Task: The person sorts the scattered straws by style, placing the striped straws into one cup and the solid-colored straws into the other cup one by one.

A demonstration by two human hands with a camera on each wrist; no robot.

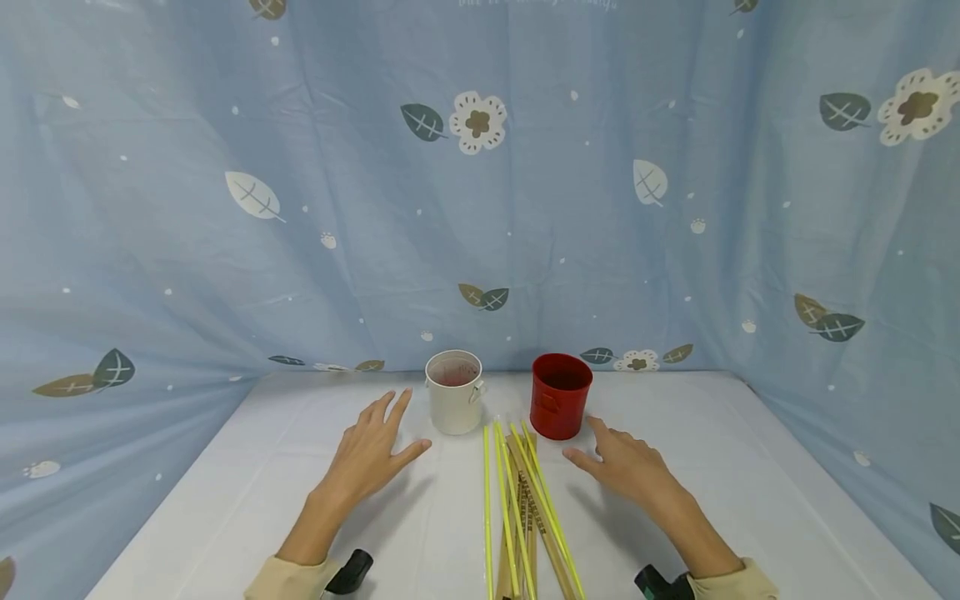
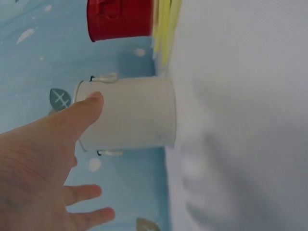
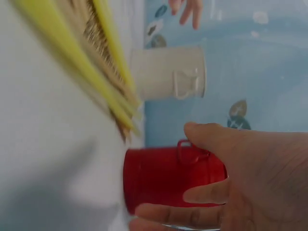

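Observation:
My left hand [image 1: 367, 454] is raised over the table with fingers spread, left of a white metal bucket [image 1: 454, 404] and holding nothing. A red metal bucket [image 1: 559, 398] stands to its right, upright like the white one. Near the red bucket my right hand [image 1: 626, 467] hovers with spread fingers and grips nothing. Between the hands lies a loose bundle of long thin sticks, bright yellow ones [image 1: 487, 508] and tan ones [image 1: 558, 554] with dark printing. In the right wrist view the fingers overlap the red bucket [image 3: 159, 175]; contact cannot be told.
The white-covered table [image 1: 210, 483] reaches back to a blue curtain [image 1: 562, 217] printed with leaves and flowers. Both buckets stand close to that curtain. The near ends of the sticks run out of the head view at the bottom.

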